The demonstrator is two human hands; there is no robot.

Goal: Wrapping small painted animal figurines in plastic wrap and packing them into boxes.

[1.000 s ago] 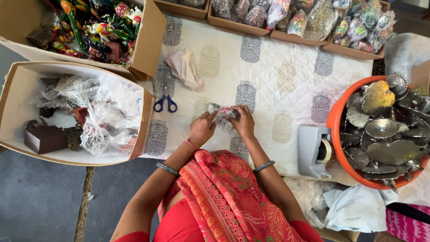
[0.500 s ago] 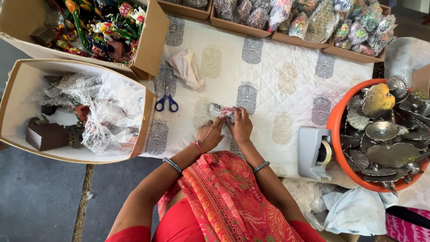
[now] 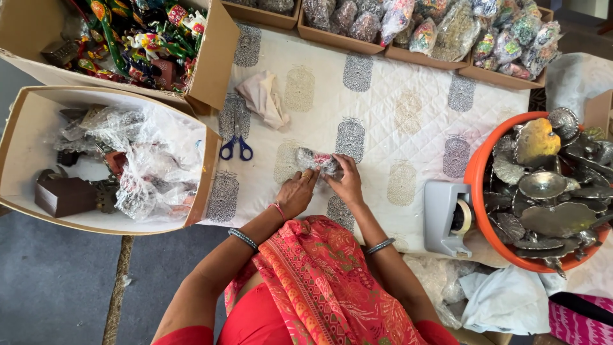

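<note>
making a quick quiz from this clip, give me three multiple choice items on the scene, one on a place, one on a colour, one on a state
1. Where do the scissors lie?
A. inside the orange tub
B. on the patterned cloth beside the box of wrapped items
C. on the tape dispenser

2. What colour are the scissor handles?
A. blue
B. green
C. white

3. What are the hands doing?
A. both resting flat on the cloth
B. one hand on the tape dispenser
C. both holding a small plastic-wrapped item on the cloth

Answers: 1 B, the scissors lie on the patterned cloth next to the box of wrapped items. 2 A, both handle loops are blue. 3 C, the left hand and right hand meet on the small plastic-wrapped item, away from the tape dispenser and orange tub.
</note>
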